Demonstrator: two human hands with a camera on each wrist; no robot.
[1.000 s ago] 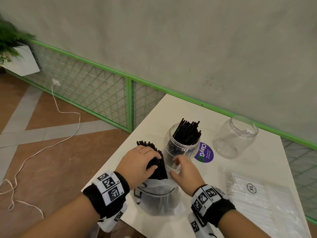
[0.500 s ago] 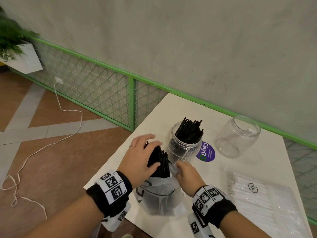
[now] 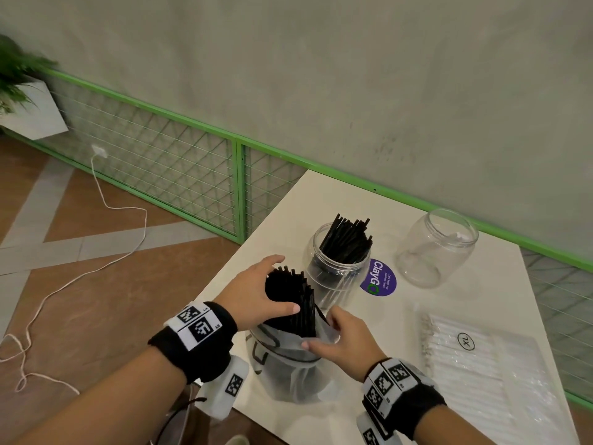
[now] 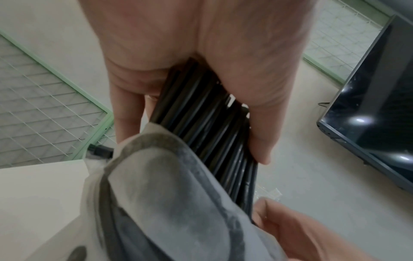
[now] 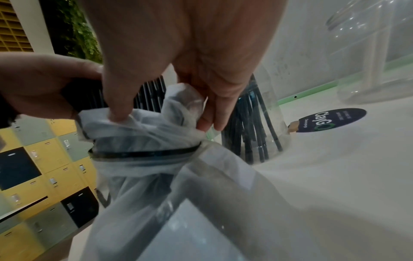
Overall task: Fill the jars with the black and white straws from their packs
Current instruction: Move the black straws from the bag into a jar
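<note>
1. Left hand (image 3: 256, 292) grips a bundle of black straws (image 3: 293, 300), thumb on the near side, fingers round the far side. Left wrist view shows the same grip (image 4: 201, 58) on the bundle (image 4: 214, 134).
2. Bundle stands roughly upright; upper part sticks out of the black pack (image 3: 288, 358), lower part sits inside it.
3. Right hand (image 3: 345, 343) pinches the pack's crumpled mouth, thumb and fingers on the film. Right wrist view confirms it: thumb and fingers (image 5: 201, 58) bunch the translucent film (image 5: 145, 134).
4. Pack sits at the near left edge of the white table (image 3: 321, 194), between both hands.
5. Left jar (image 3: 337, 264) just behind the pack, partly filled with black straws leaning right, ends above the rim.
6. Right jar (image 3: 436, 248) well apart to the right, clear, no straws visible in it.
7. Purple ClayGo sticker (image 3: 378, 277) on the table between the jars.
8. White straw pack (image 3: 475, 364) lies flat at the right side of the table, marked XL, not touched by either hand.
</note>
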